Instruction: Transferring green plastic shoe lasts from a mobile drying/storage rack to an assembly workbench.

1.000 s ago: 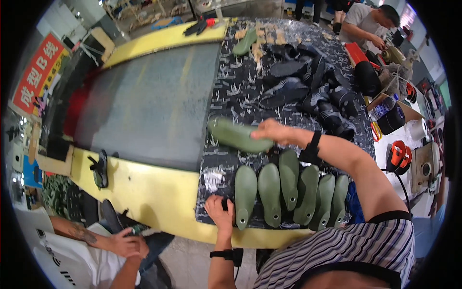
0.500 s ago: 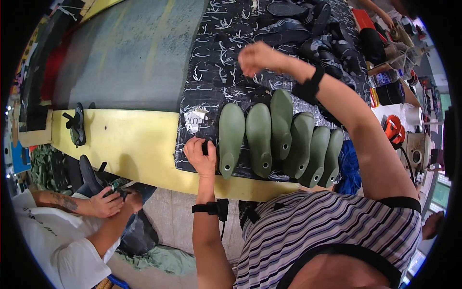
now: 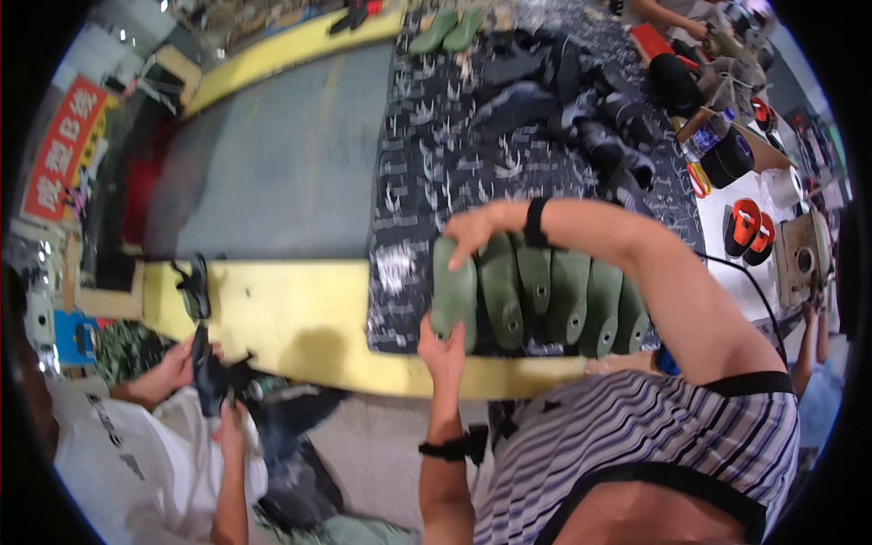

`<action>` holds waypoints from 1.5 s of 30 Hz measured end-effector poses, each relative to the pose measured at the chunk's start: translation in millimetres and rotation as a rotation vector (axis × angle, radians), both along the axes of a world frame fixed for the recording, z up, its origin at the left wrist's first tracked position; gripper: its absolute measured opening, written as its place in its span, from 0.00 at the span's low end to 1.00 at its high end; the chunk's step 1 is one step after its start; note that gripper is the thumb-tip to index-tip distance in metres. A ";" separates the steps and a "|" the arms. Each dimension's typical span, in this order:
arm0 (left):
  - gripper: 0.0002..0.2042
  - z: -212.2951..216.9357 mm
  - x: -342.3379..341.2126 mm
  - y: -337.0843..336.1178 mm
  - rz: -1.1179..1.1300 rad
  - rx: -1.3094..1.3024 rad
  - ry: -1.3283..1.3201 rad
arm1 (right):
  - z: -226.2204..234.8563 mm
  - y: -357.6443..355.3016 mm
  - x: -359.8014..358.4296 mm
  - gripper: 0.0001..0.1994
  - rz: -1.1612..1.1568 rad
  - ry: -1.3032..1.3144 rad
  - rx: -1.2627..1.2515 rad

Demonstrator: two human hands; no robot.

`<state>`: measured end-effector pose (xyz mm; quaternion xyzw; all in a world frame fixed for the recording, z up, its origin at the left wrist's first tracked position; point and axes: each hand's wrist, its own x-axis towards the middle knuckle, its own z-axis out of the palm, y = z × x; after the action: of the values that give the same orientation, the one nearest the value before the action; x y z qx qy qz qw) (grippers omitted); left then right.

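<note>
Several green shoe lasts stand side by side in a row at the front of the dark patterned sheet [image 3: 427, 182]. At the left end of the row is one green shoe last [image 3: 453, 300], gripped at both ends. My left hand [image 3: 442, 350] is closed at its lower, near end, with the fingertips partly hidden. My right hand [image 3: 474, 234] reaches across and is closed on its far end, thumb and fingers bent over it. Right beside it stands the second green last [image 3: 499, 291], apart from my fingers.
Dark shoe uppers [image 3: 581, 100] lie piled at the back right. Two more green lasts [image 3: 445, 32] rest at the far edge. Left of the sheet runs a grey conveyor belt [image 3: 282, 163] with a yellow border [image 3: 291, 318]. A co-worker in a white shirt [image 3: 154, 445] holds a dark shoe.
My right hand has come back from above the sheet onto the leftmost last's far end. My left hand has moved from beside the row onto its near end. The whole view has shifted.
</note>
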<state>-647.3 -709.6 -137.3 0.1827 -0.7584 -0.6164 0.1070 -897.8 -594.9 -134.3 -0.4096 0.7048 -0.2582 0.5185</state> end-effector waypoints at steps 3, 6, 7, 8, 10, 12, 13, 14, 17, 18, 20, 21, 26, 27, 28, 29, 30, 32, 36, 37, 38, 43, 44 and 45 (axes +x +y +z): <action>0.20 14.5 -3.2 -13.6 -0.066 -0.108 0.038 | 27.9 -4.1 -0.4 0.27 -0.274 -0.207 0.119; 0.21 48.2 -12.4 -25.7 -0.156 -0.148 0.060 | 67.4 11.2 6.3 0.24 -0.298 -0.367 0.161; 0.22 52.9 -16.3 -30.0 -0.198 -0.108 0.037 | 69.0 19.5 9.1 0.23 -0.311 -0.357 0.100; 0.22 48.8 -21.2 -32.0 -0.200 -0.110 0.047 | 68.8 28.9 11.5 0.23 -0.322 -0.346 0.039; 0.25 35.7 -39.2 -35.8 -0.008 -0.505 0.302 | 74.7 51.1 11.5 0.21 -0.490 -0.302 -0.027; 0.27 29.6 -47.3 -24.1 0.078 -0.436 0.297 | 77.4 77.7 11.2 0.18 -0.825 -0.386 -0.075; 0.27 28.2 -48.5 -18.3 0.070 -0.399 0.260 | 74.2 87.2 5.1 0.18 -0.826 -0.384 -0.071; 0.27 26.4 -49.3 -10.3 0.061 -0.360 0.218 | 69.6 96.4 -2.5 0.18 -1.026 -0.461 -0.217; 0.29 30.1 -43.4 29.5 -0.281 -0.368 0.304 | 69.5 95.7 -39.8 0.17 -1.349 -0.591 -0.539; 0.31 38.3 -38.3 48.2 -0.435 -0.268 0.160 | 62.6 102.1 -65.1 0.18 -1.285 -0.686 -0.754; 0.31 26.2 -19.2 63.6 -0.545 -0.431 0.114 | 100.1 63.4 -95.3 0.17 -1.424 -0.445 -0.867; 0.31 32.7 -13.7 77.6 -0.591 -0.504 0.100 | 60.5 98.9 -162.9 0.17 -1.057 0.294 -0.804; 0.29 12.0 -14.5 89.1 -0.599 -0.514 0.088 | 37.6 135.0 -249.3 0.12 -0.561 0.184 -1.098; 0.27 3.6 -9.0 68.5 -0.469 -0.534 0.000 | 48.1 57.2 -181.4 0.12 -0.925 -0.228 -0.647; 0.27 1.4 -6.5 70.8 -0.471 -0.526 0.007 | 63.4 61.4 -144.9 0.11 -0.754 0.009 -0.548; 0.27 -1.8 -6.9 77.0 -0.444 -0.509 0.020 | 60.2 68.4 -112.4 0.14 -0.840 -0.071 -0.577; 0.26 -3.6 -6.5 80.3 -0.406 -0.494 0.029 | 61.2 80.7 -81.4 0.15 -0.737 -0.004 -0.435; 0.25 -1.3 -7.8 78.2 -0.363 -0.434 0.044 | 48.8 111.5 -48.2 0.23 -0.303 0.420 -0.125; 0.25 0.2 2.4 41.6 -0.255 -0.456 0.029 | -2.1 132.8 -13.6 0.36 -0.391 -0.002 0.165; 0.25 1.8 3.2 31.1 -0.205 -0.484 0.013 | -0.2 134.6 -10.3 0.35 -0.436 0.049 0.134; 0.25 7.0 0.4 23.0 -0.194 -0.504 0.037 | -8.6 150.0 -18.7 0.33 -0.340 0.191 0.180; 0.25 -0.3 6.1 -99.2 -0.040 -0.513 0.103 | -3.3 129.7 -9.8 0.21 -0.616 -0.129 0.140; 0.26 -7.2 10.5 -133.8 -0.013 -0.551 0.100 | 4.5 123.2 -2.8 0.20 -0.691 -0.325 0.030; 0.26 -0.9 7.3 -154.3 -0.053 -0.638 0.068 | 12.1 122.7 0.8 0.18 -0.704 -0.370 0.089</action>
<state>-640.0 -863.9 -138.2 0.0994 -0.9139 -0.3559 0.1682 -897.0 -472.1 -122.1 -0.0668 0.7073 -0.4588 0.5337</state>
